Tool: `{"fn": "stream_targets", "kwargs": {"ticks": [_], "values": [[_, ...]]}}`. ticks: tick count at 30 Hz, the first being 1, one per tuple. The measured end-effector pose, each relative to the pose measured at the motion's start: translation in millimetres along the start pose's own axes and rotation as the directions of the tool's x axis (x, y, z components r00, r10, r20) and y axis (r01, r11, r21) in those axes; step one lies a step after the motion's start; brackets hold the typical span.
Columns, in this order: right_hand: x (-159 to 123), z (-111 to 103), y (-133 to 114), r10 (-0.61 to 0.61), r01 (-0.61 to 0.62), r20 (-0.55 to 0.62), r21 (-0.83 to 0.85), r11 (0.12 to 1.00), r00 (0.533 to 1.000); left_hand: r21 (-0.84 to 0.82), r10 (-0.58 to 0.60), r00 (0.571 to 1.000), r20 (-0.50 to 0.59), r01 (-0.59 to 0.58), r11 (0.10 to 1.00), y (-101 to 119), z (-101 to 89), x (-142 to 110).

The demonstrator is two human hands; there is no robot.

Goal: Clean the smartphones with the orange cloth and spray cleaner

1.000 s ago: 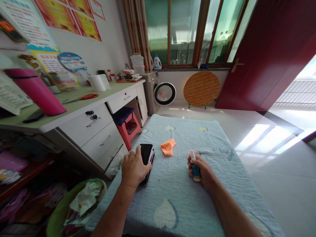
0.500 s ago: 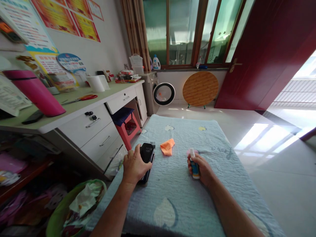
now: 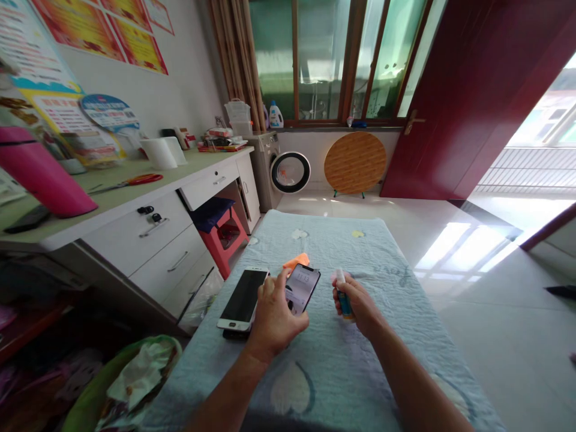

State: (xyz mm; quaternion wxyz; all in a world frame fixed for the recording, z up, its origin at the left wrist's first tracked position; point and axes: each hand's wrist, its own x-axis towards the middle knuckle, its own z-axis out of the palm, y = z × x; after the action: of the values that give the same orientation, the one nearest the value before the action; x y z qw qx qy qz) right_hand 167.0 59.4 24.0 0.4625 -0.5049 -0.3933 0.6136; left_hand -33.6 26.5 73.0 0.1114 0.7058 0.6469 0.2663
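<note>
My left hand [image 3: 278,318] grips a smartphone [image 3: 302,288] by its edges, its lit screen showing 11:13. Left of that hand, a white phone [image 3: 244,300] with a dark screen lies on top of something dark, on the blue cloth [image 3: 360,372]. An orange cleaning cloth [image 3: 296,261] lies just beyond the held phone, partly hidden by it. My right hand [image 3: 360,300] is closed around a small spray bottle [image 3: 344,297] with a white top and a blue label, held upright over the cloth.
A desk with drawers [image 3: 173,255] runs along the left, with a pink stool [image 3: 222,234] under it. A green waste bin [image 3: 166,345] stands at the near left. Farther off are a washing machine with its door open [image 3: 291,173] and a round folded table [image 3: 355,164].
My left hand has lifted the lit phone rightward off the stack, uncovering the white phone. My right hand still holds the spray bottle. The view has turned slightly right.
</note>
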Motion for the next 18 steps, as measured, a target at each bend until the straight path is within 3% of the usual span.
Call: {"fn": "stream_targets", "kwargs": {"ticks": [4, 9, 18], "values": [[-7.1, -5.3, -5.3, 0.006, -0.013, -0.078, -0.095, 0.995, 0.997, -0.023, -0.005, 0.998, 0.057, 0.007, 1.000, 12.4, 32.2, -4.4], [-12.3, -8.1, -2.7, -0.015, 0.011, -0.024, -0.178, 0.984, 1.000, -0.055, 0.013, 0.989, 0.150, -0.004, 0.998, 18.8, 59.9, -10.0], [-5.0, -5.9, 2.1, -0.029, 0.018, -0.058, -0.187, 0.982, 0.998, -0.003, -0.037, 0.973, 0.229, 0.039, 0.999, 26.6, 72.2, -14.6]]}}
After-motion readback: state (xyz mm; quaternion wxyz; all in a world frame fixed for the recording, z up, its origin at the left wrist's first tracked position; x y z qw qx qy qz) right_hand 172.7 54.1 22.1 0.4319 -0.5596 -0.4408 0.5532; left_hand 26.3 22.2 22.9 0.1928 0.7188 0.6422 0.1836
